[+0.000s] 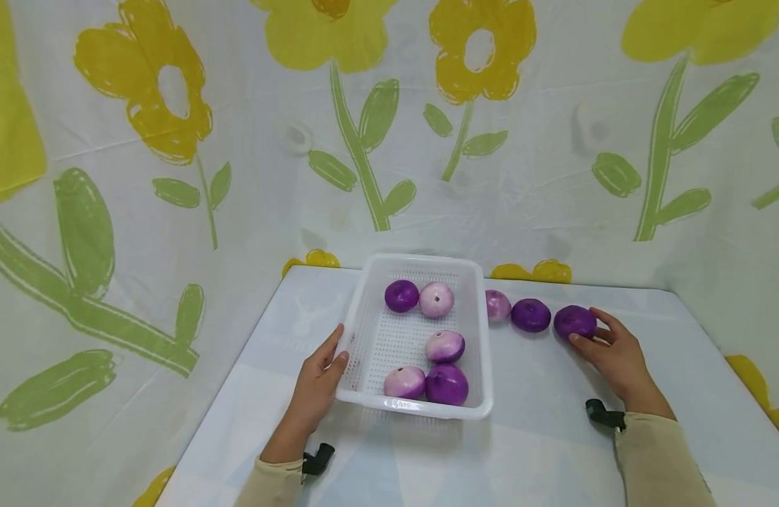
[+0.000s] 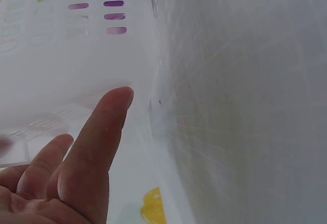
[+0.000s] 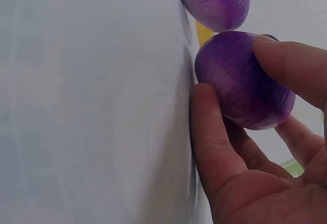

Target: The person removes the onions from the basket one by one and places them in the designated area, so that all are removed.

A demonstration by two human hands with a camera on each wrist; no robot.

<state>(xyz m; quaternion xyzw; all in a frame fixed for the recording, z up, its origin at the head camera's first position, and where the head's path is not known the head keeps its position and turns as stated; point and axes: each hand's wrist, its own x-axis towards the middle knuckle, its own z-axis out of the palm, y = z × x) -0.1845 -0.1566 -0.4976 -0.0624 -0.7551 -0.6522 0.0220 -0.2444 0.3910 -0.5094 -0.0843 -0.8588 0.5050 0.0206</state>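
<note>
Right hand (image 1: 620, 358) grips onion (image 1: 575, 321) between thumb and fingers — right end of row of three along desk (image 1: 535, 436), right of basket (image 1: 386, 345); left hand (image 1: 315, 387), fingers extended, touches basket's left side — five onions (image 1: 445, 346) inside

The basket (image 1: 389, 339) is white. Inside, two onions (image 1: 401, 296) are deep purple, three pale pink tinged with purple. Outside, two are dark purple, one pinkish-purple. Yellow flowers (image 1: 449, 24) and green leaves (image 1: 379, 116) pattern the white backdrop (image 1: 250, 211); the sleeves (image 1: 658, 461) are beige.
</note>
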